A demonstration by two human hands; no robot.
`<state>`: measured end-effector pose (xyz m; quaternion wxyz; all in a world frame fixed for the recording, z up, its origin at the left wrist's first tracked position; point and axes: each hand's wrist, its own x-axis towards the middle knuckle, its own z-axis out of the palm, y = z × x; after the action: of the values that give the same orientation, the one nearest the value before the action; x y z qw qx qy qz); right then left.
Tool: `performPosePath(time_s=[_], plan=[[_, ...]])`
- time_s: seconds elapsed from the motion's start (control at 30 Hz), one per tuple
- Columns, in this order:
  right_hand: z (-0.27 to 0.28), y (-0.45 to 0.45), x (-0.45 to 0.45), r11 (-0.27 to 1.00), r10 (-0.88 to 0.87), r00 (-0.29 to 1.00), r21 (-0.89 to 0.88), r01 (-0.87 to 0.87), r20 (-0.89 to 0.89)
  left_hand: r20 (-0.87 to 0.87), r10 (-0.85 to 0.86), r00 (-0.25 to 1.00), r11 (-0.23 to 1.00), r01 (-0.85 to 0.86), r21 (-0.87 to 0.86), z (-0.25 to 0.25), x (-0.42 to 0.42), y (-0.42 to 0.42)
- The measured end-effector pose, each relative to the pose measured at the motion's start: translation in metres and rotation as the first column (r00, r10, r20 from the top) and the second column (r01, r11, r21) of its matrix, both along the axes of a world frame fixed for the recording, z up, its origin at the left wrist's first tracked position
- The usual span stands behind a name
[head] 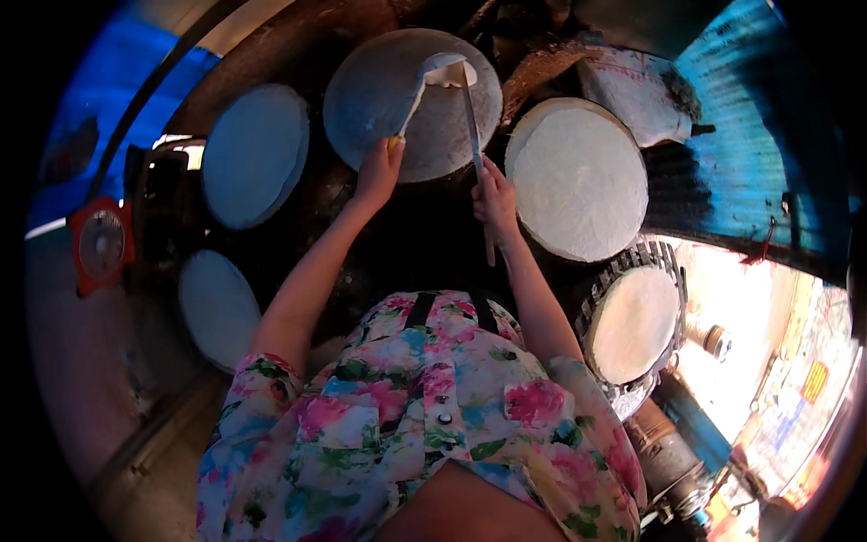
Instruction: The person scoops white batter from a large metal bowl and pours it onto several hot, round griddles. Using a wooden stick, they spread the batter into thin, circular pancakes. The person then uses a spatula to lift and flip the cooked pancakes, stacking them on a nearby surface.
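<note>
My left hand (pixel 379 173) grips the yellow handle of a scraper-like tool (pixel 412 108) whose upper part is coated white. In my right hand (pixel 498 200) is a long, flat, narrow blade (pixel 471 115), its lower end sticking out below the fist. Both tools reach over a round grey griddle-like plate (pixel 366 95) straight ahead. Their far ends meet at a lump of white batter or dough (pixel 446 73) near the plate's far right side. How much of the lump clings to the tools and how much touches the plate, I cannot tell.
Round plates covered in white stand at left (pixel 254 156), lower left (pixel 218 308) and right (pixel 576 179). A beige disc (pixel 633 325) sits in a slatted rim at lower right. Beyond are a white sack (pixel 633 91), blue corrugated sheeting (pixel 738 149) and an orange-framed round device (pixel 101 244).
</note>
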<state>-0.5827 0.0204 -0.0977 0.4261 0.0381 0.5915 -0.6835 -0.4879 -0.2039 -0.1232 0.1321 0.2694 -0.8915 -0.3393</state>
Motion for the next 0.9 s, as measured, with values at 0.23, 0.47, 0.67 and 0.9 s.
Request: performPosePath(time_s=[0.23, 0.47, 0.67, 0.9], plan=[[-0.043, -0.018, 0.005, 0.98, -0.069, 0.915, 0.143, 0.136, -0.398, 0.043, 0.179, 0.983, 0.779, -0.169, 0.603, 0.018, -0.018, -0.006], [-0.039, -0.032, 0.026, 0.952, -0.146, 0.846, 0.159, 0.261, -0.514, -0.049, 0.011, 0.999, 0.998, -0.015, -0.069, 0.022, 0.019, -0.041], [-0.036, -0.012, 0.021, 0.918, -0.199, 0.832, 0.198, 0.343, -0.518, -0.059, -0.177, 0.982, 0.947, 0.153, -0.283, 0.025, -0.017, -0.035], [-0.04, -0.069, 0.006, 0.948, -0.044, 0.82, 0.235, 0.214, -0.57, 0.038, 0.022, 0.999, 0.997, -0.019, -0.077, 0.009, -0.027, -0.09]])
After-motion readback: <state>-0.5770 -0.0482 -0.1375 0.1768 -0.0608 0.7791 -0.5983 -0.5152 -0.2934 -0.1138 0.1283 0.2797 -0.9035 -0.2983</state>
